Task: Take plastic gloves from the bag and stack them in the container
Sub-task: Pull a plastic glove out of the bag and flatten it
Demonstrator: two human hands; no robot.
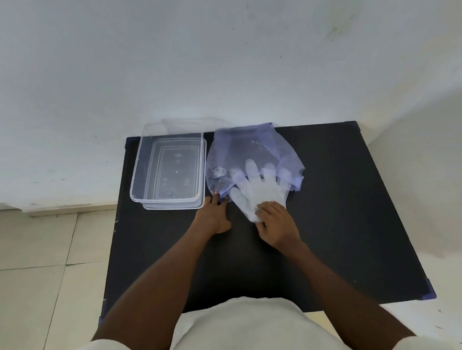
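Note:
A thin blue plastic bag point(252, 144) lies flat on the black table point(345, 209), its mouth towards me. Clear plastic gloves point(257, 192) stick halfway out of the mouth, fingers still inside the bag. My right hand point(275, 223) pinches the cuff end of the gloves. My left hand point(215, 215) presses down on the bag's near left edge with its fingertips. To the left of the bag stands a clear rectangular container point(144, 165), open on top, with nothing visible inside.
The container's clear lid point(188, 123) leans behind it against the white wall. The table's back edge meets the wall. Pale floor tiles point(30, 276) lie to the left of the table.

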